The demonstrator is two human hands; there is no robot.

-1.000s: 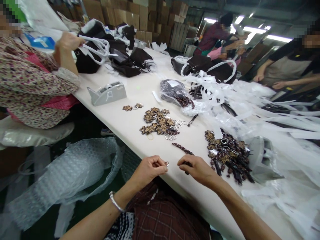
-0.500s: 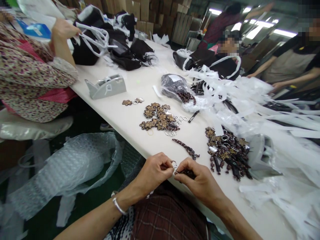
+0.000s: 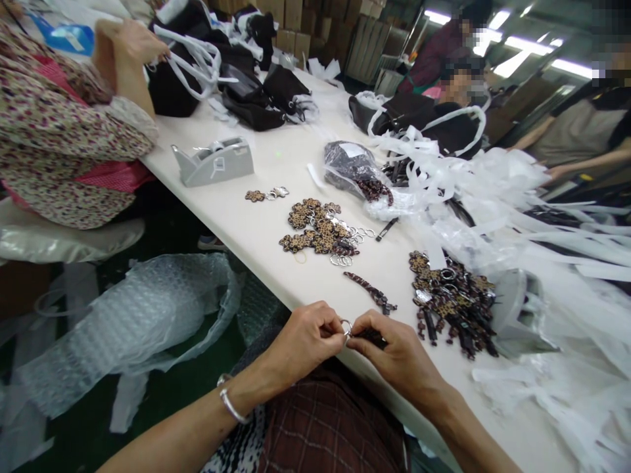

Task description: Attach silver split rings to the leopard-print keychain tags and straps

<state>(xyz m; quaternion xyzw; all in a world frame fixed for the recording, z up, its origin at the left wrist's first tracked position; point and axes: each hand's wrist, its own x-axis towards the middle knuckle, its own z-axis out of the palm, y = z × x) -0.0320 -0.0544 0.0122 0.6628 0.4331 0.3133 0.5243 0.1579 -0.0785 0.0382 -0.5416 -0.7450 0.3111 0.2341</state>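
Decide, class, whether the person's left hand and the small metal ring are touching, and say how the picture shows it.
Touching. The head view shows the left hand pinching the metal ring at its fingertips.

Left hand (image 3: 318, 332) and right hand (image 3: 389, 341) pinching, fingertips nearly meeting

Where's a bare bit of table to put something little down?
One bare patch of table lies between the left grey tape dispenser and the plastic bag. A smaller one is between the flower charms and the mixed charm pile. The right side is crowded with white strips.
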